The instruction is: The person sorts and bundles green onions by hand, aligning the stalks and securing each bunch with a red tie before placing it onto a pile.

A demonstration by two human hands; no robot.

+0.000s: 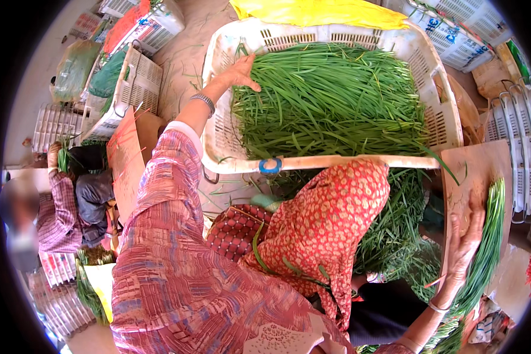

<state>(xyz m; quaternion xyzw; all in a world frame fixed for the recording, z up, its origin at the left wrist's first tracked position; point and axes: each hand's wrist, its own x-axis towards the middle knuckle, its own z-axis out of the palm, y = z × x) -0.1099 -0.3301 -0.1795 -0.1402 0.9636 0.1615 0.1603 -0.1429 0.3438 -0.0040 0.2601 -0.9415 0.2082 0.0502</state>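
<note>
A white plastic crate in front of me holds a thick layer of long green leaves, likely garlic chives. My left hand is at the crate's left side, fingers spread over the leaf ends, gripping nothing that I can see. To the right, my right hand lies flat with extended fingers over a brown board, beside a bundle of the same greens. Whether its palm presses on the bundle's edge cannot be told. Loose greens lie below the crate, next to my red flowered cloth.
A yellow cloth hangs over the crate's far rim. White crates stand at left, with more stacked at right. Another person in a checked shirt sits at far left, holding greens. A second board stands between us.
</note>
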